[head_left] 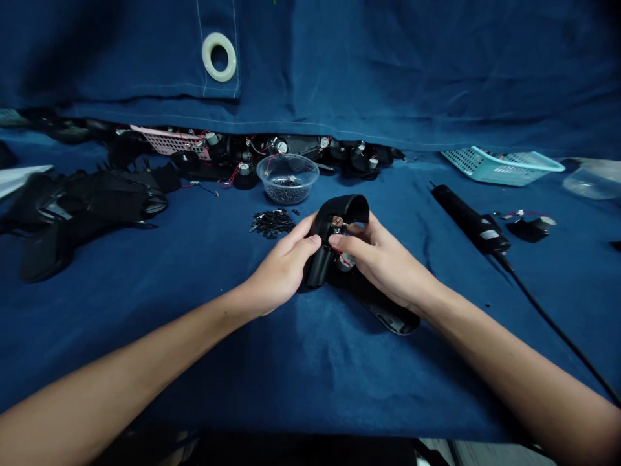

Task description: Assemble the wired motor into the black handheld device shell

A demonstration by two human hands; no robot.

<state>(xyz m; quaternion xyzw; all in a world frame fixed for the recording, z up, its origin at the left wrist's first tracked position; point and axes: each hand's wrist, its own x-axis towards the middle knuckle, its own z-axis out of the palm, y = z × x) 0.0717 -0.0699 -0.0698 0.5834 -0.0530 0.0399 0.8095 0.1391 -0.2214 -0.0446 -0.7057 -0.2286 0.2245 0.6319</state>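
Both hands are at a black curved plastic housing [320, 259] near the middle of the table. My left hand [284, 268] is closed round its left side, thumb on top. My right hand [381, 259] grips its right side, with the thumb at small metal parts [336, 223] inside the opening. A round silvery motor [345, 261] with a red wire shows just below that thumb. Under my right hand a long black shell piece [388, 310] slants down to the right. My right fingertips are partly hidden behind the housing.
Beyond the hands stand a clear bowl [288, 178] of tiny dark screws and a pile of small black pieces [272, 222]. A corded black electric screwdriver [470, 220] lies right, below a blue basket [502, 166]. Black housings [92, 207] lie left. A blue curtain [388, 71] hangs behind.
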